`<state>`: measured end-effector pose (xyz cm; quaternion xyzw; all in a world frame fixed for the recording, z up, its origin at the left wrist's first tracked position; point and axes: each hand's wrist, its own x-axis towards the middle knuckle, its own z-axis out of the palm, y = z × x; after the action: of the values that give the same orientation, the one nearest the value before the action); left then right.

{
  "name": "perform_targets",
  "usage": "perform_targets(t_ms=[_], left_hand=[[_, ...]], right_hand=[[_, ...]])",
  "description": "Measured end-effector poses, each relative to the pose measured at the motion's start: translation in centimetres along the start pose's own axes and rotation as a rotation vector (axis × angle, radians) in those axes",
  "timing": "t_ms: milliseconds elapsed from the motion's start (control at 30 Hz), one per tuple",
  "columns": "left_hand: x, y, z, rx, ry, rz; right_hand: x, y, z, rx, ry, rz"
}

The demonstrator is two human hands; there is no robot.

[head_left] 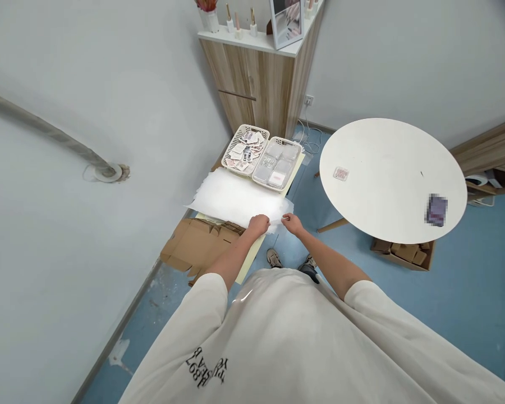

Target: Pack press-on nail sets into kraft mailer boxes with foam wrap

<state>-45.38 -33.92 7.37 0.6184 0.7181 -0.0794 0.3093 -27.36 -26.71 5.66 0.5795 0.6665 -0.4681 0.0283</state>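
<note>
A stack of thin white sheets [231,193], partly see-through at the edges, lies on a low surface in front of me. My left hand [259,224] is closed at the near right edge of the stack, its fingertips pressed together on a white sheet. Just to the right, my right hand [293,224] pinches the right end of the thin white sheet. A narrow gap separates the two hands. Behind the stack stand a white basket of small printed packets [244,151] and a second white basket holding clear plastic boxes [276,164].
Flattened brown cardboard [197,244] lies left of my arms. A round white table [387,179] at the right bears a small pink packet [340,174] and a blurred dark item [436,210]. Beneath it is a cardboard box [404,255]. A wooden cabinet [256,78] stands behind.
</note>
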Motion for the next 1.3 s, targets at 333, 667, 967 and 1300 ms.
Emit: perform_targets(t_ms=[333, 667, 967, 1300], left_hand=[[-1.0, 0.8, -0.7, -0.003, 0.041, 0.105], [0.0, 3.6, -0.5, -0.095, 0.102, 0.206], [3.6, 10.7, -1.0, -0.038, 0.095, 0.323], [11.3, 22.4, -1.2, 0.026, 0.05, 0.349]], right_hand=[[-0.1, 0.3, 0.3, 0.037, 0.051, 0.011], [-0.9, 4.9, -6.9, -0.016, 0.241, -0.035], [-0.5, 10.6, -16.6, -0.028, 0.323, -0.009], [1.7, 20.1, -30.0, -0.182, 0.324, -0.015]])
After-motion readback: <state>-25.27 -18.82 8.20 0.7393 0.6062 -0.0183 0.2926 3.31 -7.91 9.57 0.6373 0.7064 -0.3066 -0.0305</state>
